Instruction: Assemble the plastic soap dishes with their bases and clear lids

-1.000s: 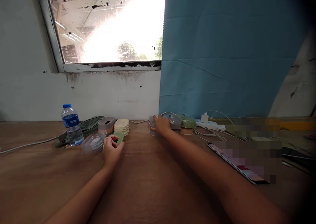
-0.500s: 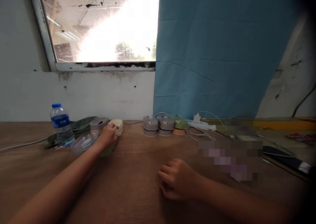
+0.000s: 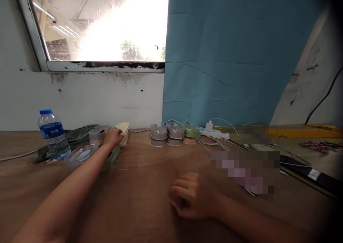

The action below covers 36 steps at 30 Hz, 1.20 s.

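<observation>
At the far left of the table, my left hand has its fingers closed on the edge of a cream tray, the top one of a small stack. The tray is tilted; its underside and some fingertips are hidden. Under my wrist is a green lunch box part, partly covered by my arm. Beside my forearm lies a clear plastic lid. A grey lunch box part with a dark opening stands behind my hand. My right hand rests on the table, fingers curled in, with nothing seen in them.
Lunch boxes in grey and green stand in a row by the wall. A water bottle and a dark green pouch are at the left. A power strip with white cables lies at the right.
The view has shifted, so things appear further left. The top cream tray now sits more tilted under my left hand's fingers. My right hand stays about the same.
</observation>
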{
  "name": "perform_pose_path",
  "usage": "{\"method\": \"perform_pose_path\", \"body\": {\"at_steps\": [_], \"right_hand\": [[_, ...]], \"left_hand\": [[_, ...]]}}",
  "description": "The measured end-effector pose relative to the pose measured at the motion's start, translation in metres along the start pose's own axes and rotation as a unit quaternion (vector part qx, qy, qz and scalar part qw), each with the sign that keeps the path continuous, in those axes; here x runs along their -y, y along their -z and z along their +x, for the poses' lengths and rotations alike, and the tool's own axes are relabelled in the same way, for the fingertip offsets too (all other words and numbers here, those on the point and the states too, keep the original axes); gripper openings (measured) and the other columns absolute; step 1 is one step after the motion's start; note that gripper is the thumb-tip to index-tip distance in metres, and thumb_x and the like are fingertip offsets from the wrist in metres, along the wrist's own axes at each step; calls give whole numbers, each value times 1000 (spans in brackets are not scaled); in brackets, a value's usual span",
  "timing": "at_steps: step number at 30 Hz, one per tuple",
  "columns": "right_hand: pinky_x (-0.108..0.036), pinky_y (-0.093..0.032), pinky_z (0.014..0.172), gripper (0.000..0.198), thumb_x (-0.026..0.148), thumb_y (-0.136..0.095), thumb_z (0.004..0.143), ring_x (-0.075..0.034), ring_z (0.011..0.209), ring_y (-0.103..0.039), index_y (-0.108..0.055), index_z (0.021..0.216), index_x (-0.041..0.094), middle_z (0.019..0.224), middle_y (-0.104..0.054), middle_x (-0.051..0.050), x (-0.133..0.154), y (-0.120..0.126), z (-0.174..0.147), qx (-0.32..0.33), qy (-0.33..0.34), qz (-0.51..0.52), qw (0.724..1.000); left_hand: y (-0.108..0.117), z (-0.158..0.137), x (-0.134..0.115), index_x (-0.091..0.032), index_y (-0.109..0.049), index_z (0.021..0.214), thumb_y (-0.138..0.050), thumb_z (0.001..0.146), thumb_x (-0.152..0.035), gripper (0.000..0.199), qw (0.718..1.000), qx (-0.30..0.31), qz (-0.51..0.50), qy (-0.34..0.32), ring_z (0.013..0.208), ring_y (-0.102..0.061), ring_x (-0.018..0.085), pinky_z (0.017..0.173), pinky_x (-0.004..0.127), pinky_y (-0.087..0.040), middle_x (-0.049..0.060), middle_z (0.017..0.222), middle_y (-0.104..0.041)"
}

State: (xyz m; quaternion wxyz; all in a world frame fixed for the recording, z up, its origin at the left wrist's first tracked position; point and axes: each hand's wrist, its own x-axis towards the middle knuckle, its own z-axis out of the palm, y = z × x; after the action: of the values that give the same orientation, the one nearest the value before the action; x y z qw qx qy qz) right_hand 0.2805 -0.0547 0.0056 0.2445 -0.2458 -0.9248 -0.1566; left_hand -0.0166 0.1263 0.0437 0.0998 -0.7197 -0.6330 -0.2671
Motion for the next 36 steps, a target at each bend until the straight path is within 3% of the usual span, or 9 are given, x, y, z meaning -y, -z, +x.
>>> {"method": "perform_pose_path", "body": {"at_steps": [4, 8, 12, 16, 19, 23, 28, 33, 36], "right_hand": [[-27, -32, 46, 10, 21, -50, 69, -14, 57, -55, -56, 78, 20, 68, -65, 0, 2, 6, 0, -92, 137, -29, 986], [-30, -40, 54, 18, 29, -47, 76, -16, 67, -57, -57, 88, 20, 81, -66, -2, 3, 9, -2, -74, 207, -36, 975], [-30, -42, 62, 20, 25, -49, 76, -15, 69, -55, -56, 93, 19, 88, -64, -3, -2, 5, -3, -49, 179, -26, 982], [-32, -42, 78, 27, 19, -51, 72, -17, 86, -54, -54, 98, 19, 97, -60, -7, -9, -1, -2, 4, 62, 39, 997], [-36, -38, 87, 31, 18, -54, 70, -19, 97, -51, -54, 101, 18, 100, -58, -8, -12, -3, 0, 57, -21, 106, 993], [-36, -39, 86, 32, 14, -55, 69, -19, 95, -51, -56, 100, 19, 95, -60, -7, -12, -2, 2, 78, -52, 140, 986], [-34, -43, 80, 23, 11, -49, 74, -18, 88, -53, -58, 94, 19, 88, -62, -6, -12, -2, 3, 55, -19, 140, 988], [-37, -41, 88, 54, 21, -54, 71, -22, 103, -50, -37, 122, 19, 111, -53, -11, -11, -4, -2, -8, -31, 125, 992], [-43, -37, 94, 76, 27, -58, 68, -27, 117, -39, -17, 132, 20, 125, -41, -15, -9, -3, -4, -99, -69, 88, 989]], "left_hand": [[27, -43, -28, -21, -64, 91, -51, 75, -33, 23, 997, -19, -64, -43, 90, -55, 21, 81, 29, -39, 5, 94, -62], [49, -109, -53, -25, -66, 85, -58, 73, -33, 17, 937, 115, -254, -209, 87, -54, 19, 80, 30, -40, 4, 89, -61], [52, -145, -57, -28, -67, 84, -61, 71, -28, 14, 904, 223, -261, -255, 91, -52, 22, 86, 36, -35, 4, 87, -61], [47, -149, -50, -27, -65, 92, -58, 72, -27, 20, 879, 274, -290, -261, 98, -50, 22, 91, 36, -34, 6, 96, -60], [46, -139, -37, -26, -58, 108, -48, 80, -31, 31, 896, 229, -308, -223, 107, -47, 21, 94, 35, -34, 7, 110, -56], [40, -121, -2, -19, -59, 105, -48, 76, -38, 36, 977, 75, -183, -74, 104, -51, 25, 92, 38, -36, 11, 110, -57], [28, -113, 25, -17, -62, 100, -55, 67, -30, 36, 991, 121, -61, -3, 98, -56, 31, 84, 39, -42, 13, 101, -64], [40, -124, -5, -20, -59, 109, -49, 77, -35, 36, 982, 90, -155, -62, 98, -58, 28, 83, 38, -43, 10, 108, -63], [52, -134, -29, -26, -57, 110, -51, 78, -33, 33, 937, 117, -280, -175, 105, -54, 23, 90, 35, -41, 5, 111, -62]]}}
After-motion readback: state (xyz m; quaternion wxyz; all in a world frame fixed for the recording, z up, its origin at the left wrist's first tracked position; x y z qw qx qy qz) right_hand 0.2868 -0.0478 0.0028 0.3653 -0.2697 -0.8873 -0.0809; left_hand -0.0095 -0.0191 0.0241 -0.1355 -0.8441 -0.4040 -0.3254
